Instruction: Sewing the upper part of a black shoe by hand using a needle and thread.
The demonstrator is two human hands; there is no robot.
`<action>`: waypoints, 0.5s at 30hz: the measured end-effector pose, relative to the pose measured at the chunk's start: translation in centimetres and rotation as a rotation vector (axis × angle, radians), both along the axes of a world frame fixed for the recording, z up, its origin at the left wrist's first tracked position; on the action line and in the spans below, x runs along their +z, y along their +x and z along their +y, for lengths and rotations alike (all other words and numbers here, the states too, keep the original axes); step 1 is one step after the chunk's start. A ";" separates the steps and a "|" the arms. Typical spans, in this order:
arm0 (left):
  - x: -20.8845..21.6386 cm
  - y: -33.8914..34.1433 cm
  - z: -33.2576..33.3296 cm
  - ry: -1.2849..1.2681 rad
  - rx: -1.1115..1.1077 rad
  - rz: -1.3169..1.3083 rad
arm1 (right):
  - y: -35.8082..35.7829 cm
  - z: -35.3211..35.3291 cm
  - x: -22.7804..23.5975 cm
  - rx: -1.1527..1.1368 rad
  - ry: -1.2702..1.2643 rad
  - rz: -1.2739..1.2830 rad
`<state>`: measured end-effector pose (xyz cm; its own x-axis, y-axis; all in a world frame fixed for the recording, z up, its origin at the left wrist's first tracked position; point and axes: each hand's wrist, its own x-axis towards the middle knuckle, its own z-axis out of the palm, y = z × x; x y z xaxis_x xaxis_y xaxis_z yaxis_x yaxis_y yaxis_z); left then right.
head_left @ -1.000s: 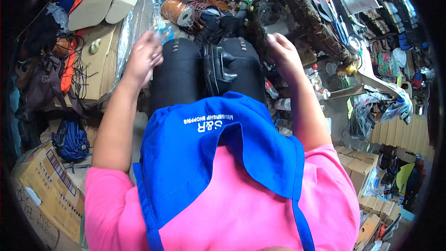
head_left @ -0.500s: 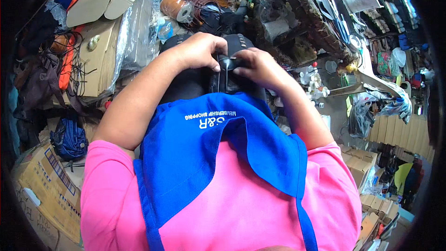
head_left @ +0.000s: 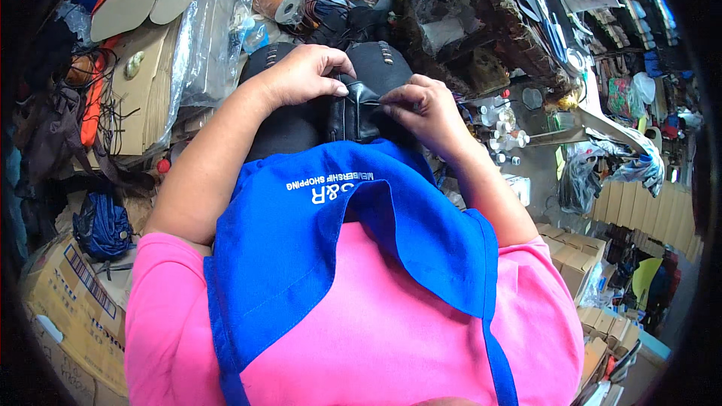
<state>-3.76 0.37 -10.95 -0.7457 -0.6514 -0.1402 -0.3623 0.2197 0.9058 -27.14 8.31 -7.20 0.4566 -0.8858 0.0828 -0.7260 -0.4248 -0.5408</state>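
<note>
A small black leather piece point(head_left: 359, 113), with a shiny surface and a pale stitched line down one side, lies between my thighs. It looks like a pouch, but its exact kind is unclear. At its upper left edge, my left hand point(head_left: 307, 74) is closed with thumb and fingers on the leather. My right hand point(head_left: 427, 111) pinches the upper right corner and draws it out to the side, so the leather creases between the two hands. Below it spreads the blue apron point(head_left: 301, 180) over my lap. Black trousers point(head_left: 376, 64) cover my knees.
Beyond my knees lie an orange cord spool point(head_left: 278, 1) and a clear plastic bottle point(head_left: 256, 36). Cardboard sheets point(head_left: 147, 68) and a blue bag point(head_left: 103, 227) are at the left. White bottles point(head_left: 505, 124) stand right of my arm, near stacked cardboard boxes point(head_left: 575, 256).
Both hands have moved slightly apart. The leather has turned so that more of its broad face shows, and its right corner is pulled out. The view has shifted a little.
</note>
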 end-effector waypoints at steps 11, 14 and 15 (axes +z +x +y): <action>-0.2 0.2 0.5 0.106 0.083 0.103 | 0.5 -0.6 0.1 -0.093 0.174 -0.147; -0.3 0.3 0.5 0.109 0.076 0.130 | 0.6 -0.8 0.4 -0.080 0.180 -0.105; -0.3 0.3 0.5 0.095 0.075 0.120 | 0.6 -0.9 0.5 -0.071 0.178 -0.077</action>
